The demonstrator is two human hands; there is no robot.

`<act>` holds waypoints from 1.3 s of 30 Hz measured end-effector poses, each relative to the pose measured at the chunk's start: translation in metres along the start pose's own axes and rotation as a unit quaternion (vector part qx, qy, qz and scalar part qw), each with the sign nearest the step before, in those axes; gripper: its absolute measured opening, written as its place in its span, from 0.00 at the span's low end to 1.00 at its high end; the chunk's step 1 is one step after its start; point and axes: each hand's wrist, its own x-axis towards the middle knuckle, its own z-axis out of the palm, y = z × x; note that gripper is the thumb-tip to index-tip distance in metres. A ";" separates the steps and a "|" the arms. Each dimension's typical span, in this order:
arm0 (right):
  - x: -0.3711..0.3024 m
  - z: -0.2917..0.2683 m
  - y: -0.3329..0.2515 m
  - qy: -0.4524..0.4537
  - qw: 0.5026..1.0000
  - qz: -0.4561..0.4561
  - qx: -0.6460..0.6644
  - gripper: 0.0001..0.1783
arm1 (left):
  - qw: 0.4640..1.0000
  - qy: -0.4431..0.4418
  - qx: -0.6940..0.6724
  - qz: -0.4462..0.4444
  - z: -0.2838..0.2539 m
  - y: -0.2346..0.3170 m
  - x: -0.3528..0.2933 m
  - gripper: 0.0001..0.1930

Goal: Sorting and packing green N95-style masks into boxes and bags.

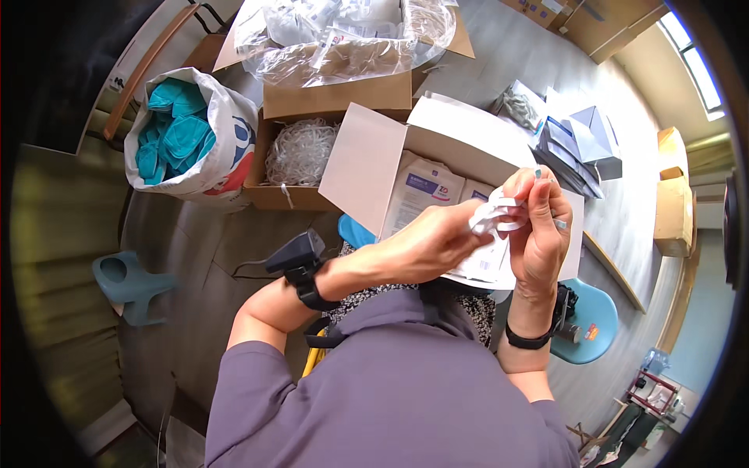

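My left hand (446, 240) and my right hand (540, 238) are held close together over an open white carton. Between them is a bundle of white looped straps (493, 216), soft and narrow like elastic bands. The left fingers are closed round the bundle; the right fingers and thumb pinch at its other side. Small teal bits show at the right fingertips, too small to name. Below the hands, the white carton (361, 160) holds flat white packets (425, 191) with purple printed bands, partly hidden by my hands.
Left of the carton, a brown box holds tangled white straps (300, 152). A white sack (234, 132) bulges with teal folded pieces (183, 136). Farther back, a large box with clear plastic lining (335, 66) holds white packets. Blue-grey boxes (597, 140) and a blue stool (587, 324) stand right.
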 end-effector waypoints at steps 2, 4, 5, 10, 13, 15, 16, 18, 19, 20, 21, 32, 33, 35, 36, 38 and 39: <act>-0.007 -0.016 -0.002 -0.024 0.997 0.067 0.030 0.16 | 0.989 0.117 0.052 0.068 0.004 -0.011 -0.006 0.05; -0.017 -0.012 0.004 0.008 0.994 0.111 0.022 0.17 | 0.988 0.138 -0.044 0.060 -0.009 -0.014 -0.018 0.07; -0.023 -0.027 0.016 -0.015 0.992 0.123 -0.003 0.20 | 0.975 0.189 -0.084 0.082 -0.015 -0.011 -0.027 0.10; -0.028 -0.050 0.026 -0.002 0.972 0.177 -0.153 0.12 | 0.895 0.426 0.029 0.131 -0.094 0.009 -0.063 0.14; -0.033 -0.055 0.023 -0.021 0.964 0.183 -0.194 0.09 | 0.828 0.542 0.128 0.066 -0.157 0.000 -0.071 0.17; -0.034 -0.055 0.023 -0.040 0.959 0.182 -0.215 0.08 | 0.826 0.506 0.241 -0.057 -0.213 -0.024 -0.081 0.18; -0.035 -0.054 0.023 -0.041 0.956 0.187 -0.221 0.08 | 0.815 0.470 0.302 -0.153 -0.231 -0.034 -0.085 0.22; -0.037 -0.055 0.022 -0.034 0.952 0.193 -0.236 0.08 | 0.718 0.385 0.547 -0.194 -0.236 -0.042 -0.086 0.34; -0.040 -0.055 0.021 -0.038 0.953 0.178 -0.241 0.09 | 0.693 0.383 0.571 -0.217 -0.237 -0.045 -0.088 0.42; -0.041 -0.057 0.022 -0.036 0.953 0.180 -0.242 0.09 | 0.702 0.391 0.570 -0.172 -0.229 -0.035 -0.081 0.41; -0.043 -0.061 0.023 -0.033 0.952 0.183 -0.244 0.09 | 0.711 0.397 0.567 -0.127 -0.221 -0.025 -0.075 0.40; -0.046 -0.061 0.036 -0.085 0.887 0.134 -0.435 0.06 | 0.873 -0.060 0.481 -0.061 -0.049 0.011 0.093 0.15; -0.047 -0.063 0.038 -0.098 0.873 0.129 -0.460 0.06 | 0.844 -0.069 0.528 -0.065 -0.045 -0.011 0.107 0.16; -0.050 -0.061 0.037 -0.103 0.866 0.151 -0.466 0.07 | 0.789 -0.077 0.603 -0.084 -0.046 -0.052 0.125 0.17; -0.053 -0.062 0.040 -0.112 0.858 0.149 -0.478 0.08 | 0.764 -0.074 0.633 -0.101 -0.051 -0.069 0.127 0.16; -0.058 -0.062 0.041 -0.109 0.859 0.174 -0.468 0.08 | 0.766 -0.050 0.630 -0.118 -0.056 -0.104 0.124 0.20; -0.060 -0.063 0.042 -0.106 0.860 0.189 -0.462 0.09 | 0.756 -0.031 0.646 -0.096 -0.056 -0.116 0.121 0.23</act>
